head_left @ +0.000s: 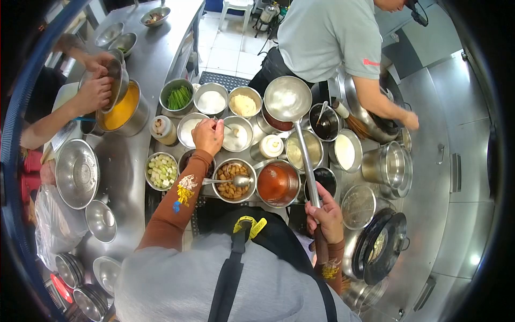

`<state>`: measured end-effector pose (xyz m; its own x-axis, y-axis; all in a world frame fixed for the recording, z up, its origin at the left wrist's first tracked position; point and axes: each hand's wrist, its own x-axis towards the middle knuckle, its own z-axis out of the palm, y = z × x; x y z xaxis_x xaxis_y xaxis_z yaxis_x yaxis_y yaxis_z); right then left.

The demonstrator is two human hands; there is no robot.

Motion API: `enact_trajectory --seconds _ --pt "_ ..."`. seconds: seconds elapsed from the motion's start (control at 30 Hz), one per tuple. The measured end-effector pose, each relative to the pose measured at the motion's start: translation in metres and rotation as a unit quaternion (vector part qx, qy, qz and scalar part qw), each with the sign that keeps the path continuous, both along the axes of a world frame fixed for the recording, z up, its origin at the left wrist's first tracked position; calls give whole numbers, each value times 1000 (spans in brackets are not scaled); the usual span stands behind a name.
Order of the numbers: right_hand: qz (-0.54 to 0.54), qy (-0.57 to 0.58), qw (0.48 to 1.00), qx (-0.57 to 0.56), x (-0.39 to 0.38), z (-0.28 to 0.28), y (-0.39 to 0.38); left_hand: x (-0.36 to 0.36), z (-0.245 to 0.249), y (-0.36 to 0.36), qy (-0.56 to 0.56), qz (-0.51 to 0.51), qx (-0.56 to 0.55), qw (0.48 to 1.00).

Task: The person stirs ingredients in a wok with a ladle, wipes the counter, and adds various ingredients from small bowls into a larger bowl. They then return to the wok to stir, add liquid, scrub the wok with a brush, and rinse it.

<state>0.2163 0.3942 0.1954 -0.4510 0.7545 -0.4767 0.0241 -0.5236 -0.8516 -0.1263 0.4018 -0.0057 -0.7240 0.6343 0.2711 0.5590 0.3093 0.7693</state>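
Observation:
My right hand is wrapped round the long handle of a metal ladle. The ladle's wide round bowl hangs over the far row of ingredient bowls. My left hand is closed in a pinch on a small spoon, whose tip reaches into a metal bowl of white powder. Below that hand is a bowl of brown chunks with another spoon lying across it. Beside it stands a pot of red-orange sauce. A second bowl of white powder is partly behind my left hand.
Chopped greens, pale cubes and a squeeze bottle sit round the bowls. At right, a co-worker reaches over a wok. At left, another person's hands tilt a bowl above a pot of orange liquid.

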Motion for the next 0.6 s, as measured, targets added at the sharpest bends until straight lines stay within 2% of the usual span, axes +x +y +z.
enact_trajectory --seconds 0.27,0.47,0.57,0.6 --pt "-4 -4 1000 -3 1 -4 2 -6 -8 2 -98 48 3 994" --pt "7 5 1000 -5 6 -4 4 -17 7 -15 -119 56 8 991" --pt "8 11 1000 -12 9 -5 5 -19 33 -21 -161 70 5 984" --pt "9 13 1000 -16 10 -5 5 -19 41 -20 -169 63 54 982"
